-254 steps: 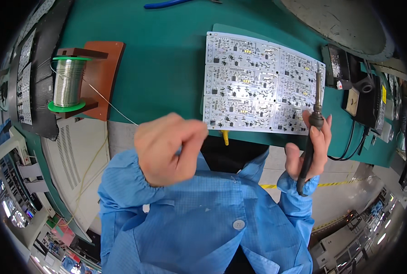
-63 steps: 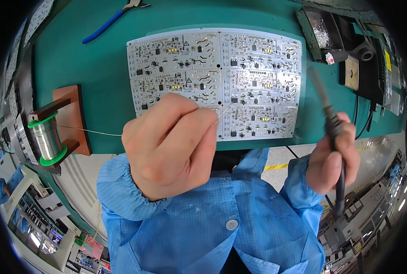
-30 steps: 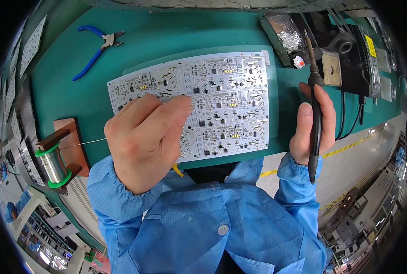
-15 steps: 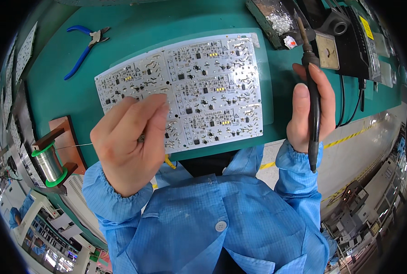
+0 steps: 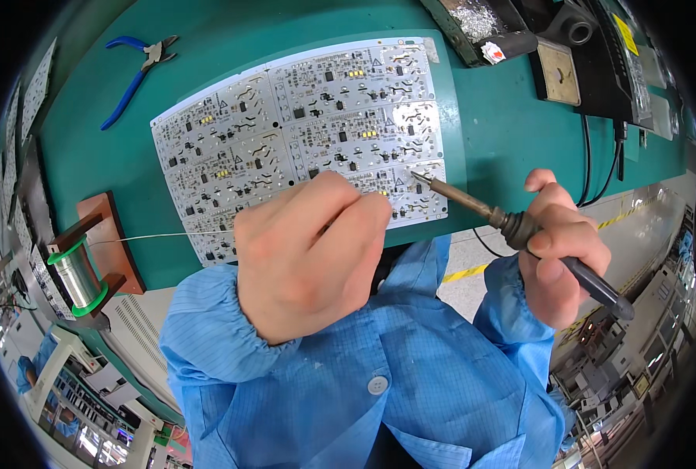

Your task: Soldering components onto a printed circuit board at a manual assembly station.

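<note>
A white circuit board panel (image 5: 348, 148), dotted with black and yellow components, lies on the green mat. My left hand (image 5: 309, 242) is closed over the panel's lower middle. A thin solder wire (image 5: 172, 235) stretches from a spool (image 5: 80, 280) at the left into its fingers, which hide the wire's end. My right hand (image 5: 563, 250) grips a soldering iron (image 5: 516, 227) just beyond the panel's lower right corner. The iron points up and left, its tip over the lower right section of the panel. Whether the tip touches the board cannot be told.
Blue-handled cutters (image 5: 141, 78) lie at the far left of the mat (image 5: 504, 125). A tray of solder scraps (image 5: 473, 23) sits at the back right, beside a sponge holder (image 5: 559, 74) and a black iron stand (image 5: 578, 31). Cables (image 5: 586, 160) hang over the right edge.
My right hand has swung the iron from pointing upward to pointing left, bringing its tip over the board. My left hand has moved right, drawing the solder wire across the board. The view shifted slightly.
</note>
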{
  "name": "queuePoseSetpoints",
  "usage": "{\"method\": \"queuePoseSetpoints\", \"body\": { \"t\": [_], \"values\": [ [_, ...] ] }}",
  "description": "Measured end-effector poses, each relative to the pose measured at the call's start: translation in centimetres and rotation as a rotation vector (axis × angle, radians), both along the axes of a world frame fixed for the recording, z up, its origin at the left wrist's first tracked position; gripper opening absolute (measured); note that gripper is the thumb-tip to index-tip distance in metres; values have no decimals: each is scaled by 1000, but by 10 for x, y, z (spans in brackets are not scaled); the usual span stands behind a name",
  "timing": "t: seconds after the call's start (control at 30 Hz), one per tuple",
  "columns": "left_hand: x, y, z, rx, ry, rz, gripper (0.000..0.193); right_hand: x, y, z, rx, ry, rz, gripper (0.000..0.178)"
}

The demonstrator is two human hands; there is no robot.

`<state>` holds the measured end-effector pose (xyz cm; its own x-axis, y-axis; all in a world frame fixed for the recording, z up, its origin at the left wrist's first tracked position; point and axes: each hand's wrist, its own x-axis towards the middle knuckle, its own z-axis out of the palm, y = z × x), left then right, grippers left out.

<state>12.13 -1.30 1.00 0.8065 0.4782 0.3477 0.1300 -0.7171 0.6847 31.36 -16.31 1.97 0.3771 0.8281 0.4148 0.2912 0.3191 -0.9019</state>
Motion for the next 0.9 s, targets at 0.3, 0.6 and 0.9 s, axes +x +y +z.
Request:
{"method": "queuePoseSetpoints", "body": {
  "t": [0.3,0.6,0.9],
  "values": [
    [4,1,2,-18,31,0,20,9,5,-6,-44,90,-6,19],
    [-14,1,15,12,57,100,22,18,12,-5,-85,210,36,21],
    [-87,69,18,146,209,531,21,16,14,-23,34,182,-303,35]
  ]
}}
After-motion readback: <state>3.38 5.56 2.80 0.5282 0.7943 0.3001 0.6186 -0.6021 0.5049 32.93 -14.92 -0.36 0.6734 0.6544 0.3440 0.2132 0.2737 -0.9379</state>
